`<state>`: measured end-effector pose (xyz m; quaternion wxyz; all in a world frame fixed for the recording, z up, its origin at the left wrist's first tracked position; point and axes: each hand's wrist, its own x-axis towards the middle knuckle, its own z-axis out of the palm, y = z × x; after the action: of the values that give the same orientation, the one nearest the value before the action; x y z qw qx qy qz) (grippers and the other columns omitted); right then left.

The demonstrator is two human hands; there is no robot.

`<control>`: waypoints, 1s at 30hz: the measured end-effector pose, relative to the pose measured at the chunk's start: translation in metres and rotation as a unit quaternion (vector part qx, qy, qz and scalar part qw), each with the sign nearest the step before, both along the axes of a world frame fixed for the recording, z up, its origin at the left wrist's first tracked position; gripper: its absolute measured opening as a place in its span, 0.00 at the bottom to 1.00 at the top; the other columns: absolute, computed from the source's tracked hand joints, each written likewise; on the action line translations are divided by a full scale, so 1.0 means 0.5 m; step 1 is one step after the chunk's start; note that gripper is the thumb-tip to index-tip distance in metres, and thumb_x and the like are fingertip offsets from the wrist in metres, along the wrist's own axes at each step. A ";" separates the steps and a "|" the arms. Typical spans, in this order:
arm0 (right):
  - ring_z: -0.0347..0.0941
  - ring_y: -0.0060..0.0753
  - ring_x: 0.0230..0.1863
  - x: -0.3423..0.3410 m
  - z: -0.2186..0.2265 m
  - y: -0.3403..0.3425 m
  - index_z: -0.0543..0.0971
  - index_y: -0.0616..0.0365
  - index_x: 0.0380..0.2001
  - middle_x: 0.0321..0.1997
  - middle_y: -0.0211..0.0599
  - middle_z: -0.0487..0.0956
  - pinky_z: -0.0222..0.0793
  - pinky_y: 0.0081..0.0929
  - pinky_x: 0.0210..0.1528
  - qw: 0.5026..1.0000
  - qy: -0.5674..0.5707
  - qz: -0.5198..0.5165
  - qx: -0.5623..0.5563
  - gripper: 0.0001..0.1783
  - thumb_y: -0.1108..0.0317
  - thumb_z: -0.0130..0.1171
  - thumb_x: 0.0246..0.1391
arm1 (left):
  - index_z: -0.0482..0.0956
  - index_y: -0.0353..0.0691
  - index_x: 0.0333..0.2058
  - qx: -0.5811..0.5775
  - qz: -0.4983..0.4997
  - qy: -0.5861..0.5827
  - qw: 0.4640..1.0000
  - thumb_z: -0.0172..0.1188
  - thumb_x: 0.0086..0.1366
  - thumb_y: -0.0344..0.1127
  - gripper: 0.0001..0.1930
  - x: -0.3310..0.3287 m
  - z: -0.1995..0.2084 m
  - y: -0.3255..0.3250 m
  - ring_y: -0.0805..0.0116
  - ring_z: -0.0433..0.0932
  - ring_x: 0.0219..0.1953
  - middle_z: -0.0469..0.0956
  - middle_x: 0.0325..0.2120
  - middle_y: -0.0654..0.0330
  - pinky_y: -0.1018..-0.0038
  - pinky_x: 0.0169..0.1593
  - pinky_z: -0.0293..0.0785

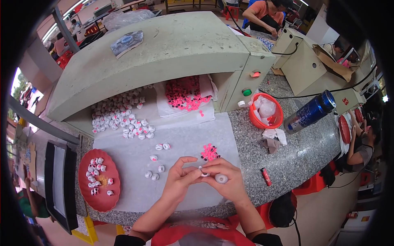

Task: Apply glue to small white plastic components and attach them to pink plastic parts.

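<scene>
Close together over the white sheet (193,143), both my hands work at a small white figure piece (204,174). My left hand (179,179) pinches it between thumb and fingers. My right hand (230,180) is closed round a white bottle with a rounded end (221,178), and its fingertips meet the white piece. Just beyond my hands lies a small pile of pink and black pieces (210,152). Several loose white figure pieces (154,158) sit left of them. A red scalloped dish (117,192) at the left holds more, some with pink parts.
A grey hooded machine (164,41) arches over heaped white pieces (123,119) and a pink heap (184,96). To the right stand a red basket (280,117) with plastic bags, a blue bottle (310,112) and a small red tube (266,177). Other people work farther off.
</scene>
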<state>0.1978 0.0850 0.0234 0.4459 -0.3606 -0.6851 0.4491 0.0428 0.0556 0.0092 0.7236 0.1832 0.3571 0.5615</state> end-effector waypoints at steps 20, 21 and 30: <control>0.71 0.20 0.24 -0.011 -0.084 -0.004 0.76 0.63 0.28 0.28 0.36 0.76 0.67 0.14 0.25 0.944 0.156 0.017 -0.291 0.07 0.79 0.60 0.41 | 0.71 0.30 0.39 0.085 0.000 0.231 0.969 0.55 0.54 0.20 0.12 -0.003 -0.036 -0.031 0.70 0.77 0.31 0.77 0.30 0.55 0.79 0.34 0.74; 0.71 0.20 0.24 -0.028 -0.093 -0.007 0.76 0.63 0.28 0.28 0.36 0.76 0.67 0.14 0.25 0.943 0.155 0.033 -0.293 0.07 0.79 0.60 0.41 | 0.71 0.30 0.39 0.081 0.015 0.236 0.968 0.55 0.54 0.20 0.12 -0.019 -0.050 -0.037 0.70 0.77 0.31 0.77 0.30 0.55 0.79 0.34 0.74; 0.70 0.21 0.24 -0.082 -0.091 -0.007 0.72 0.63 0.32 0.31 0.36 0.75 0.69 0.16 0.26 0.959 0.029 -0.020 -0.283 0.11 0.80 0.58 0.41 | 0.75 0.38 0.38 -0.096 0.291 0.817 0.489 0.59 0.48 0.23 0.15 -0.297 -0.038 -0.121 0.68 0.75 0.22 0.75 0.29 0.58 0.74 0.27 0.71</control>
<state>0.1566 0.0812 -0.0222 0.3543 -0.4719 -0.5098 0.6259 -0.1057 -0.0051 -0.0096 -0.0834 0.3752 0.8726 0.3014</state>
